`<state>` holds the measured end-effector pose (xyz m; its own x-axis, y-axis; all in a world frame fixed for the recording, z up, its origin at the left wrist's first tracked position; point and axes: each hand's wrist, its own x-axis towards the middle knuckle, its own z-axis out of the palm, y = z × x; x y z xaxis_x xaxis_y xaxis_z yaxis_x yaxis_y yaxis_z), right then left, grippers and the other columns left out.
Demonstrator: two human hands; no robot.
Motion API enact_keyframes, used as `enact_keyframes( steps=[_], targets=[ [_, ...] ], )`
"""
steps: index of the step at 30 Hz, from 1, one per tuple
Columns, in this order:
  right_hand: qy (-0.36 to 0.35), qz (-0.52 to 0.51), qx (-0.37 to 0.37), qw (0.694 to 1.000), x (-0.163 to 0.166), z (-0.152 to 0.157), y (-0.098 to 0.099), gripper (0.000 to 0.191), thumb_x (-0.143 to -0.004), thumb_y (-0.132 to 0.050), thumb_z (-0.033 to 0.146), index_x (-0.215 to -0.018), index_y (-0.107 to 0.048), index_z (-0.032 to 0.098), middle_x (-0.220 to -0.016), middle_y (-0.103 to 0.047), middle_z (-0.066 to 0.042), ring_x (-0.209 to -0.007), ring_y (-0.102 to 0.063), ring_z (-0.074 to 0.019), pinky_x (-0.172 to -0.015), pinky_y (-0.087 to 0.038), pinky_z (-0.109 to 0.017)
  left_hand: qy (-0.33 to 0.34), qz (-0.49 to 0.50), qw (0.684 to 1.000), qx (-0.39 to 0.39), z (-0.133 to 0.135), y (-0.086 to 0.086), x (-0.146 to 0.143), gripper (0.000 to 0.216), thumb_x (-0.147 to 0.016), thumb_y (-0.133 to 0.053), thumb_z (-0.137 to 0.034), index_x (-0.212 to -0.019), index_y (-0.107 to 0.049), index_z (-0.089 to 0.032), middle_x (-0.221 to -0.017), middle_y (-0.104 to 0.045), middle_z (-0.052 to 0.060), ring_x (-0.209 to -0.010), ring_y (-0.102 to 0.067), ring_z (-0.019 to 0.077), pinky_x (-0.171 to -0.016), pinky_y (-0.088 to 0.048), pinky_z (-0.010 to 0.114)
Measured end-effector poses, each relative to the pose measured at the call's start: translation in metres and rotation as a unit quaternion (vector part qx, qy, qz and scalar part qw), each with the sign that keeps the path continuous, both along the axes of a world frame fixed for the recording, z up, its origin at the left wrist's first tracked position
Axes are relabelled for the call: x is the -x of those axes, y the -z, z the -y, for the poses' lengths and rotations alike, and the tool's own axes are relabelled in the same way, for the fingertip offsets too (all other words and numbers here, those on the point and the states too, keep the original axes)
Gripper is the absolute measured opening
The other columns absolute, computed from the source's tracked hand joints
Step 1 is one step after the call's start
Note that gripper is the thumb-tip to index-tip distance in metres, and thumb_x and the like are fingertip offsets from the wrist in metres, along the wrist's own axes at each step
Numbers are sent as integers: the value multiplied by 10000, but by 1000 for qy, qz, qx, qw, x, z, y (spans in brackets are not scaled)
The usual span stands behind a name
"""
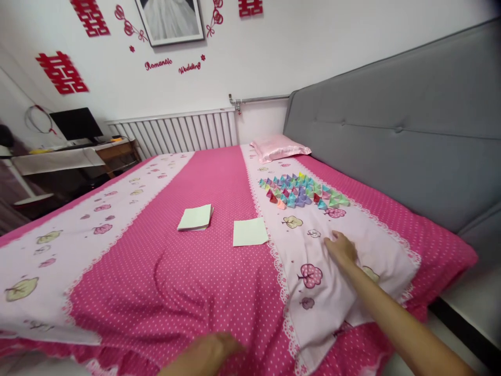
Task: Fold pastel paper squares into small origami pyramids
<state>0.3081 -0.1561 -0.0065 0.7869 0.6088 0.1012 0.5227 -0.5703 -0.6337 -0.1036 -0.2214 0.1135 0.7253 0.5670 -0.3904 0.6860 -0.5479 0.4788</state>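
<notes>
head view: my right hand (340,248) is low over the pale band of the bedspread (219,282), fingers loosely bent, thumb and fingertip slightly apart, with nothing visible between them; whether they touch the cloth i cannot tell. my left hand (207,352) is at the lower edge, blurred, so i cannot tell how its fingers stand or whether they grip anything.

just beyond my right hand, toward the headboard side, the folded paper pieces (301,196) sit in a loose cluster on the same pale band: small pointed shapes in blue, green, purple, red, pink and yellow. these look finished to me, and there are many of them.

to the left of my right hand, one pale sheet (250,232) lies flat, mostly on the pink dotted part, unfolded as far as i can see. further left, apart from it, is the paper stack (194,217), pale on top with other colours showing at the edge. so i judge a good share folded, while that sheet and the stack are left flat; how many sheets the stack has, i cannot tell.

farther out are the pink pillow (279,148) and the grey headboard (391,136).
</notes>
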Motion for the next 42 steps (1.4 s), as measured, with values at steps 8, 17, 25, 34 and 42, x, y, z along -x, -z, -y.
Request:
enact_keyframes(
  steps=[8, 17, 25, 34, 42],
  targets=[
    [-235, -170, 14, 957, 67, -95, -32, 559, -748, -585, 439, -1205, -519, 126, -767, -713, -53, -715, -675, -181, -690, -485, -273, -69, 115, 984, -118, -113, -60, -55, 347, -881, -396, -357, -1117, -602, -208, -1090, -654, 73, -940, -603, 189, -813, -472, 335],
    [-265, -194, 0, 945, 113, -190, -3, 638, -615, -689, 196, -1215, -481, 135, -836, -692, -50, -786, -660, -192, -648, -476, -245, -190, 187, 924, -273, -249, -42, -116, 327, -867, -403, -294, -1032, -639, -141, -1012, -661, 102, -861, -618, 199, -781, -485, 345],
    [-260, -138, -27, 955, 80, -213, 12, 610, -708, -567, 186, -1280, -387, 75, -706, -662, -17, -758, -639, -193, -677, -448, -263, -197, 132, 910, -339, -308, 49, -170, 364, -891, -347, -200, -1178, -554, -114, -1291, -525, 154, -1193, -492, 240, -994, -385, 374],
    [-283, -35, 17, 958, 82, -191, 13, 607, -752, -509, 243, -1326, -341, 139, -879, -677, -78, -782, -639, -239, -670, -436, -305, -87, 59, 936, -336, -290, 121, -196, 530, -929, -256, -312, -1371, -314, -25, -1458, -285, 197, -1373, -190, 272, -1109, -213, 453],
    [-270, -5, -151, 951, 103, -195, -15, 516, -812, -451, 329, -1300, -419, 164, -1288, -496, -141, -1142, -503, -269, -940, -412, -449, -100, 32, 952, -286, -293, 135, -192, 590, -909, -279, -371, -1398, -281, -40, -1473, -243, 201, -1376, -163, 301, -1118, -169, 466]
  ],
)
